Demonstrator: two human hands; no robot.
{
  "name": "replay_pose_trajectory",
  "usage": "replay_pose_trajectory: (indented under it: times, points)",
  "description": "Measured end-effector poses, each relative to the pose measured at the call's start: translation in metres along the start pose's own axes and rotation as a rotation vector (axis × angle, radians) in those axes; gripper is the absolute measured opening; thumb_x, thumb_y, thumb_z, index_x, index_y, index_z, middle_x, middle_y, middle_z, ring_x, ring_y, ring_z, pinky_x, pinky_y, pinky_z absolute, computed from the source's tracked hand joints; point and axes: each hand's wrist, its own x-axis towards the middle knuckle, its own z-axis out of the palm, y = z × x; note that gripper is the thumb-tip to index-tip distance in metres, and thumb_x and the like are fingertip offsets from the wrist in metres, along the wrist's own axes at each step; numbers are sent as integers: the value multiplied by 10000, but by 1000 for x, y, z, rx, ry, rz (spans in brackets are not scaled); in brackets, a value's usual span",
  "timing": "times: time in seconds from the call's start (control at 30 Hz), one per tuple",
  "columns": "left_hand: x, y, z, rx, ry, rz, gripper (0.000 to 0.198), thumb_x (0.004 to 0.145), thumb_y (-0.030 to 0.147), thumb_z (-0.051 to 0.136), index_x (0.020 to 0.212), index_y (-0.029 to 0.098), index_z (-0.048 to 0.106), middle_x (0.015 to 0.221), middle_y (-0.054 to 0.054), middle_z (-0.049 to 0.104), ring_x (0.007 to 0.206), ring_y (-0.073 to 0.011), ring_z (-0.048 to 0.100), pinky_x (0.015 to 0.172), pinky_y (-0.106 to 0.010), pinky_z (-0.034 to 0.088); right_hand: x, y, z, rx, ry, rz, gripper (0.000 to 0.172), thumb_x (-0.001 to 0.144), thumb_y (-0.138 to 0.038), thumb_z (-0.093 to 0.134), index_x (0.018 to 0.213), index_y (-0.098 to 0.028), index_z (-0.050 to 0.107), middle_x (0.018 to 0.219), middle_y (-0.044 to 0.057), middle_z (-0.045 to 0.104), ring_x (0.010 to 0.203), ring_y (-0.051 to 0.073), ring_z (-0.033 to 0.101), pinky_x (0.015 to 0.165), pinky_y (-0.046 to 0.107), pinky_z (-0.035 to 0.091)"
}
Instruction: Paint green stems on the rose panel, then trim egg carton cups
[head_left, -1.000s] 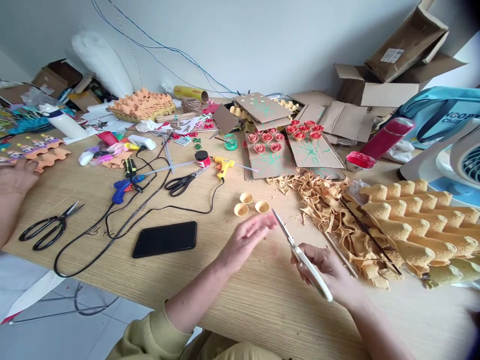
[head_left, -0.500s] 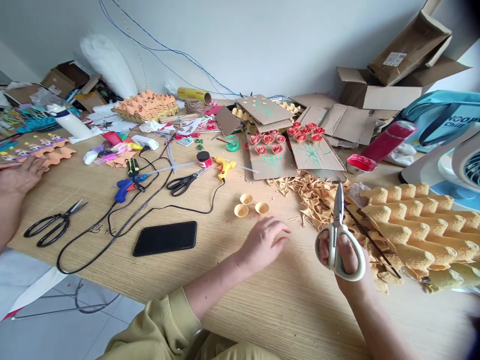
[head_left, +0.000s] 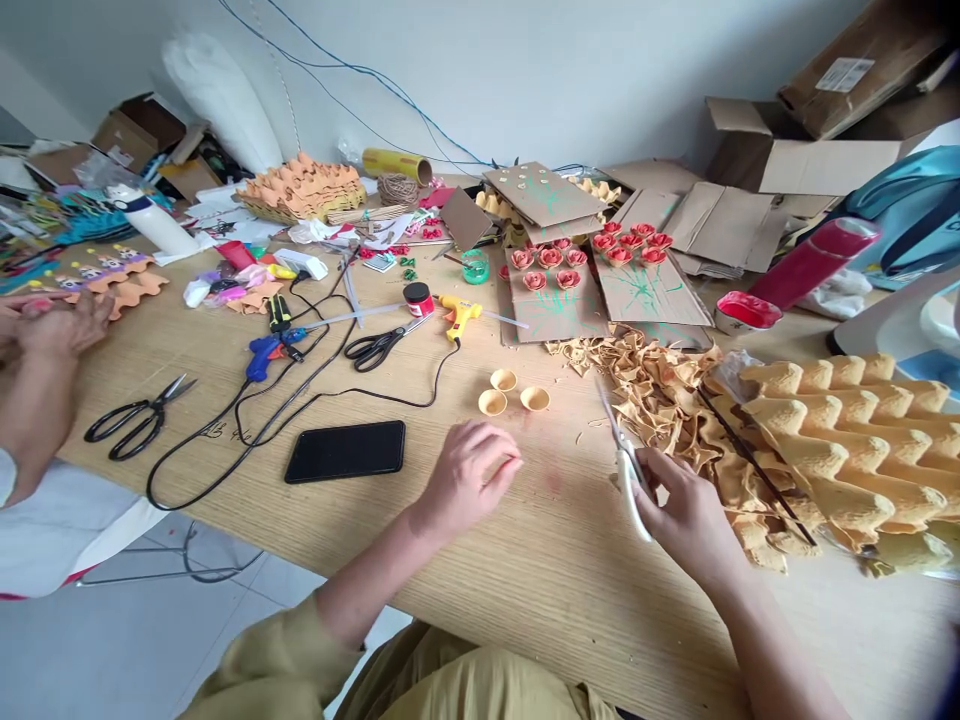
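Observation:
My right hand grips a pair of white-handled scissors, their blades pointing up and away beside the scraps. Left of it, my left hand hovers low over the table with its fingers curled in toward the thumb; nothing shows between them. Just beyond the left hand stand three small tan cups of egg-carton pulp, one cup to the right of the other two. A heap of tan carton scraps lies beyond the right hand. Right of the heap rests a tan egg tray.
A black phone and black scissors lie to the left, among cords from a blue glue gun and a yellow one. Red carton roses sit on cardboard. Another person's hands work at far left.
The scissors have tipped from upright toward the left and dropped lower in my right hand. My left hand has shifted left, and its fingers have curled in more. The view has shifted slightly.

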Motion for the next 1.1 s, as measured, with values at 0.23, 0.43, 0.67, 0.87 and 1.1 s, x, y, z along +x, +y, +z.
replay_pose_trajectory:
  times: [0.23, 0.43, 0.67, 0.87, 1.1]
  points:
    - [-83, -101, -113, 402, -258, -463, 680, 749, 398, 700, 1378, 257, 484, 1435, -107, 546, 1322, -354, 498, 1105, -525, 391, -4, 22, -5, -458, -115, -93, 341, 922, -517, 481, 728, -241, 528, 560, -8, 594, 517, 184, 576, 560, 310, 311]
    - [-98, -140, -135, 356, -352, -494, 654, 741, 439, 661, 1340, 225, 510, 1398, -111, 565, 1320, -322, 509, 1128, -458, 395, -9, 31, -6, -546, -167, -44, 384, 895, -589, 493, 758, -236, 552, 653, 22, 660, 631, 245, 658, 594, 331, 336]
    - [-103, -114, -109, 523, -221, -577, 610, 736, 512, 676, 1231, 177, 557, 1143, -128, 573, 1178, -346, 548, 1040, -472, 448, -14, 27, -5, -574, -106, -136, 331, 908, -531, 513, 835, -220, 600, 763, 53, 654, 670, 233, 628, 607, 349, 385]
    - [-95, -95, -108, 549, -211, -447, 601, 702, 434, 742, 1213, 186, 548, 1121, -118, 557, 1116, -339, 547, 1009, -475, 463, -9, -23, -5, -520, 29, -241, 283, 974, -435, 472, 972, -200, 631, 847, 105, 658, 770, 265, 633, 695, 401, 438]
    - [-53, -24, -103, 351, -427, 6, 655, 707, 276, 777, 1307, 250, 515, 1208, -97, 577, 1131, -303, 534, 1007, -441, 460, 22, -103, 41, 314, -344, -356, 447, 977, -442, 535, 1360, -215, 497, 1263, 129, 631, 1118, 248, 628, 925, 400, 514]
